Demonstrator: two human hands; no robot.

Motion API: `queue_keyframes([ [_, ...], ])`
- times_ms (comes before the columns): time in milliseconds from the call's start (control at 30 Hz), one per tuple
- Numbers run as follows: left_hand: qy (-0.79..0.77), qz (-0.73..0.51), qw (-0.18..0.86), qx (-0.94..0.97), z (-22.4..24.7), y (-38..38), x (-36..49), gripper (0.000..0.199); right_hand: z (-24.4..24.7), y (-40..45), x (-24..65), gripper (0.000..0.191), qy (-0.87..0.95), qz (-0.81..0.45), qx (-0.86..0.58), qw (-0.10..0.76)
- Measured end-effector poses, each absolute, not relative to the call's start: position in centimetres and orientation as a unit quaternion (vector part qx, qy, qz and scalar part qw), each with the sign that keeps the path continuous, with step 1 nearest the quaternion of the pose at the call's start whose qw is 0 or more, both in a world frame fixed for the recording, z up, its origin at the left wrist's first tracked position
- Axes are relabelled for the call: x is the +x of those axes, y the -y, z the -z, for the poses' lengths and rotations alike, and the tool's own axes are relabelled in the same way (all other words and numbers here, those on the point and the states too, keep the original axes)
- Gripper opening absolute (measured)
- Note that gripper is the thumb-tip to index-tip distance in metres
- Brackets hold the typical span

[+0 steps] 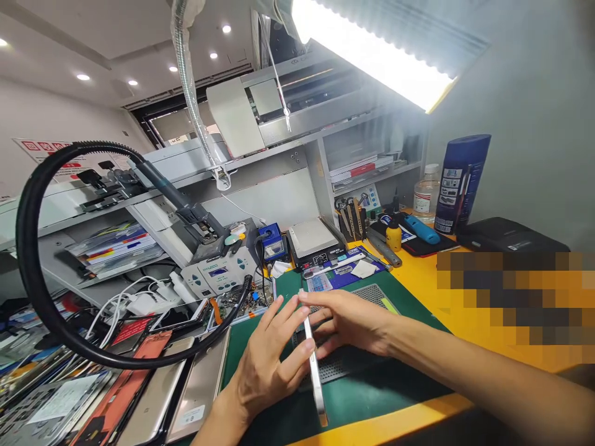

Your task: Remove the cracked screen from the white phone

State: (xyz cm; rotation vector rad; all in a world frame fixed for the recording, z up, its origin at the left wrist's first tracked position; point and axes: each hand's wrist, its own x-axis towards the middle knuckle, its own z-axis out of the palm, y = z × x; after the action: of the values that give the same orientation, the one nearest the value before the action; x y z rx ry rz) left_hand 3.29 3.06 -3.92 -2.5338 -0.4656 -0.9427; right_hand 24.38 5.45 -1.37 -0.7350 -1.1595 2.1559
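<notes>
A slim silver-edged phone (316,381) stands on its edge over the green mat (372,393), seen almost edge-on, so its faces are mostly hidden. My left hand (272,356) lies along its left face, with the thumb and fingertips at the near edge. On the other side, my right hand (356,319) grips the far end, thumb on top and the other fingers curled behind. Beneath my right hand is a grey perforated pad (337,370), partly covered by the hands and the phone.
Left are stacked phone or tablet shells (160,387) and a black hose (28,248) looping from a soldering station (216,279). Farther back are a hot plate (313,238), tweezers (356,220), a yellow bottle (393,237) and a blue tool (421,229). A bright lamp (372,52) hangs overhead.
</notes>
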Motion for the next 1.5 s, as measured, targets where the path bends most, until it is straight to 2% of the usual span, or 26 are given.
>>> queue_keyframes([
  [133,0.181,0.335,0.222,-0.898,3.7,-3.0,3.5,0.044,1.3,-6.6,23.9,0.036,0.413,-0.819,-0.294,0.269],
  [233,0.203,0.340,0.234,-0.888,4.0,-2.9,3.5,0.052,1.5,-6.8,23.7,0.032,0.392,-0.809,-0.320,0.299],
  [300,0.241,0.336,0.198,-0.889,4.2,-2.8,3.4,0.059,1.7,-6.9,23.7,0.030,0.377,-0.798,-0.339,0.326],
  [367,0.334,0.355,0.068,-0.871,4.0,-2.7,3.4,0.059,1.9,-6.9,23.6,0.029,0.375,-0.783,-0.350,0.353],
  [467,0.476,0.388,-0.334,-0.715,2.5,-2.6,3.8,0.043,2.2,-7.1,23.5,0.032,0.383,-0.751,-0.366,0.394],
  [500,0.481,0.358,-0.474,-0.645,1.9,-2.7,4.0,0.040,2.2,-7.2,23.5,0.035,0.386,-0.740,-0.372,0.407],
  [533,0.473,0.330,-0.557,-0.598,1.2,-2.8,4.3,0.042,2.2,-7.2,23.4,0.038,0.388,-0.728,-0.379,0.419],
  [600,0.448,0.305,-0.629,-0.557,0.3,-3.1,4.8,0.044,2.2,-7.1,23.2,0.044,0.394,-0.708,-0.389,0.438],
  [767,0.416,0.317,-0.685,-0.508,0.2,-3.6,4.8,0.052,2.0,-6.7,23.1,0.056,0.425,-0.679,-0.400,0.445],
  [867,0.409,0.329,-0.712,-0.466,0.7,-3.6,4.1,0.049,2.1,-6.7,23.3,0.045,0.506,-0.606,-0.406,0.461],
  [967,0.398,0.333,-0.733,-0.440,0.9,-3.6,3.5,0.048,2.3,-6.7,23.8,0.032,0.612,-0.467,-0.417,0.482],
  [1067,0.382,0.338,-0.746,-0.428,0.9,-3.6,3.2,0.046,2.3,-6.5,24.1,0.030,0.663,-0.384,-0.426,0.481],
  [1300,0.383,0.347,-0.749,-0.415,1.0,-3.6,2.7,0.041,2.3,-6.2,24.2,0.028,0.689,-0.361,-0.430,0.459],
  [1500,0.404,0.337,-0.737,-0.424,0.9,-3.6,2.5,0.045,2.6,-6.6,23.8,0.028,0.647,-0.437,-0.416,0.467],
])
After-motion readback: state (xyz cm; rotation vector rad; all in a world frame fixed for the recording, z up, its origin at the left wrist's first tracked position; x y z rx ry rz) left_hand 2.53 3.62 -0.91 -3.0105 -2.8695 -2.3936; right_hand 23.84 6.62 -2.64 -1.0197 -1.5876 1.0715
